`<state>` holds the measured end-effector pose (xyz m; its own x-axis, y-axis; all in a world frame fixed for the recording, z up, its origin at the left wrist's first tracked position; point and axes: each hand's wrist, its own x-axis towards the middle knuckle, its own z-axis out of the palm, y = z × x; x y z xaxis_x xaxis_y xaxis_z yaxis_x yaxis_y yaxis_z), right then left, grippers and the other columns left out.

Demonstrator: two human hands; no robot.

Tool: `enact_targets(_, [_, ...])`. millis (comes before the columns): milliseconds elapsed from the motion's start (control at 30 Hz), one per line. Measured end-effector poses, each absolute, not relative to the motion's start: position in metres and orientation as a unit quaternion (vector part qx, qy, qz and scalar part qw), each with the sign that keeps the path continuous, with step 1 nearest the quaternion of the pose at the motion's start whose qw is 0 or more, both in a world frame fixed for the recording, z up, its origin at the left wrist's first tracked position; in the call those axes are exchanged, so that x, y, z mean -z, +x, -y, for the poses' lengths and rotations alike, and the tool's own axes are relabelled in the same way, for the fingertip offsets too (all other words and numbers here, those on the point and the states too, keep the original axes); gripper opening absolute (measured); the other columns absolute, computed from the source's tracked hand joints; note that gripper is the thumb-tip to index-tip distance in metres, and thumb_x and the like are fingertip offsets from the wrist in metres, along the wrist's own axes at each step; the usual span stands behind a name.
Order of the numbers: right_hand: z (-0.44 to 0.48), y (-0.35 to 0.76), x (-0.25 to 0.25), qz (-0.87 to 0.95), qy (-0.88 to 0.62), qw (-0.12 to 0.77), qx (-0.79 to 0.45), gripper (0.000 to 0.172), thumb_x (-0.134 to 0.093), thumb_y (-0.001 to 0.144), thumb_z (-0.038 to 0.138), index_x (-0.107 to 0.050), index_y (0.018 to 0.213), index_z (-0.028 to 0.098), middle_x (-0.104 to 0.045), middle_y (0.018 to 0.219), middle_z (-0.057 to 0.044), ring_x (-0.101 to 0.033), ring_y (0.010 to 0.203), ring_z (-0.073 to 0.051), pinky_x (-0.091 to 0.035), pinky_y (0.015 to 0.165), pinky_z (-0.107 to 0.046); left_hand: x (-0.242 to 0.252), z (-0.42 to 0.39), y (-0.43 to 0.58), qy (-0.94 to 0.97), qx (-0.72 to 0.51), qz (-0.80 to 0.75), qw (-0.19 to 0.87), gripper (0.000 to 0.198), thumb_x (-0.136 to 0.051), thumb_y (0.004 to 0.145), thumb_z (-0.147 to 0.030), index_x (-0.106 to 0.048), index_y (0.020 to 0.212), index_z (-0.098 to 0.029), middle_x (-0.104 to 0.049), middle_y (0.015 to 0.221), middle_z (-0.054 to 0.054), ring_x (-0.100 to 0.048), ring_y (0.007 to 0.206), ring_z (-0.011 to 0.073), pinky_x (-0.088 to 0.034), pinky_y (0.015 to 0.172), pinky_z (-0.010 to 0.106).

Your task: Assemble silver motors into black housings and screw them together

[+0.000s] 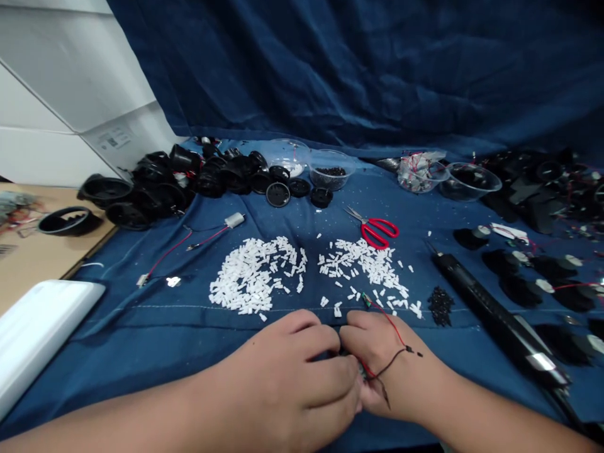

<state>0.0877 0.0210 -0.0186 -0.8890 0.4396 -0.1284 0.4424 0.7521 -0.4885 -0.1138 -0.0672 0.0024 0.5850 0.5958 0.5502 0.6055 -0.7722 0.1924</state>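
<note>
Left hand (pixel 278 384) | right hand (pixel 391 371) | fingers (pixel 325 343) curled closed on red-black wire (pixel 387 318)

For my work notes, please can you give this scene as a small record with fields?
Left hand: fingers curled, pressed close to the right hand; what it holds is hidden.
Right hand: red and black wires lie across its back.
Nearest things: small white plastic pieces in two piles, just beyond the hands.
Rest: red-handled scissors, a small metal motor with wires, a clear plastic bowl of black parts, black round housings.
Surface: blue cloth.
</note>
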Motion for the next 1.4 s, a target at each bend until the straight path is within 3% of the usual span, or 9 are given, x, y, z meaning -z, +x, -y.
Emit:
enact_targets(500, [-0.022, 0.087, 0.024, -0.95, 0.202, -0.07, 0.227, 0.021, -0.052, 0.085, 0.034, -0.064, 0.075, 0.02, -0.057, 0.072, -0.002, -0.047, 0.062, -0.014, -0.03, 0.06, -0.029, -0.002, 0.064, -0.118, -0.891, 0.293, 0.346, -0.021, 0.013, -0.063, 0.104, -0.017, -0.074, 0.098, -0.02, -0.073, 0.088, -0.002, -0.062, 0.086, 0.0174, -0.045, 0.081, 0.04])
enact_targets(733, [-0.017, 0.083, 0.025, -0.937, 0.231, -0.045, 0.257, 0.017, -0.056, 0.08, 0.036, -0.067, 0.079, 0.021, -0.063, 0.076, -0.002, -0.057, 0.065, -0.016, -0.035, 0.061, -0.029, 0.009, 0.066, -0.121, -0.882, 0.323, 0.341, -0.034, 0.006, -0.07, 0.099, -0.016, -0.073, 0.096, -0.02, -0.073, 0.088, -0.004, -0.061, 0.087, 0.0174, -0.048, 0.094, 0.043])
enact_targets(933, [-0.013, 0.085, 0.039, -0.934, 0.247, -0.097, 0.238, 0.009, -0.06, 0.076, 0.03, -0.06, 0.071, 0.023, -0.06, 0.073, 0.0, -0.059, 0.063, -0.015, -0.037, 0.059, -0.027, 0.014, 0.067, -0.12, -0.879, 0.321, 0.351, 0.018, 0.007, -0.076, 0.097, -0.024, -0.07, 0.093, -0.021, -0.075, 0.089, -0.007, -0.06, 0.082, 0.0146, -0.05, 0.085, 0.037])
enact_targets(1000, [-0.013, 0.089, 0.044, -0.939, 0.24, -0.124, 0.212, 0.011, -0.064, 0.076, 0.034, -0.06, 0.078, 0.023, -0.063, 0.079, 0.0, -0.06, 0.067, -0.015, -0.042, 0.061, -0.027, 0.015, 0.067, -0.117, -0.888, 0.308, 0.338, 0.042, 0.009, -0.075, 0.098, -0.027, -0.071, 0.092, -0.022, -0.077, 0.093, -0.008, -0.062, 0.083, 0.0134, -0.051, 0.084, 0.035])
enact_targets(1067, [-0.015, 0.092, 0.047, -0.939, 0.238, -0.132, 0.209, 0.022, -0.067, 0.078, 0.038, -0.063, 0.095, 0.025, -0.069, 0.095, -0.002, -0.066, 0.081, -0.018, -0.05, 0.073, -0.028, 0.013, 0.069, -0.114, -0.895, 0.292, 0.33, 0.066, 0.01, -0.074, 0.099, -0.029, -0.071, 0.092, -0.022, -0.077, 0.097, -0.008, -0.064, 0.087, 0.0128, -0.051, 0.085, 0.033])
enact_targets(1133, [-0.018, 0.093, 0.047, -0.934, 0.231, -0.121, 0.246, 0.027, -0.069, 0.078, 0.036, -0.062, 0.102, 0.026, -0.069, 0.098, -0.002, -0.065, 0.084, -0.019, -0.051, 0.077, -0.029, 0.008, 0.067, -0.115, -0.899, 0.284, 0.324, 0.08, 0.011, -0.073, 0.099, -0.033, -0.072, 0.096, -0.022, -0.078, 0.098, -0.007, -0.066, 0.09, 0.013, -0.052, 0.086, 0.033])
enact_targets(1267, [-0.025, 0.091, 0.044, -0.898, 0.249, -0.149, 0.332, 0.011, -0.063, 0.086, 0.031, -0.055, 0.085, 0.023, -0.058, 0.076, 0.001, -0.053, 0.068, -0.014, -0.043, 0.065, -0.027, -0.025, 0.045, -0.152, -0.854, 0.245, 0.452, 0.081, 0.021, -0.064, 0.102, -0.046, -0.073, 0.108, -0.028, -0.078, 0.101, -0.002, -0.068, 0.093, 0.014, -0.053, 0.086, 0.03])
enact_targets(1400, [-0.03, 0.088, 0.045, -0.786, 0.293, -0.17, 0.518, 0.03, -0.068, 0.09, 0.042, -0.046, 0.084, 0.022, -0.053, 0.073, 0.003, -0.046, 0.061, -0.01, -0.039, 0.059, -0.024, -0.065, 0.006, -0.228, -0.705, 0.216, 0.663, 0.128, 0.026, -0.053, 0.107, -0.034, -0.072, 0.113, -0.017, -0.072, 0.115, 0.012, -0.066, 0.109, 0.0264, -0.053, 0.099, 0.045])
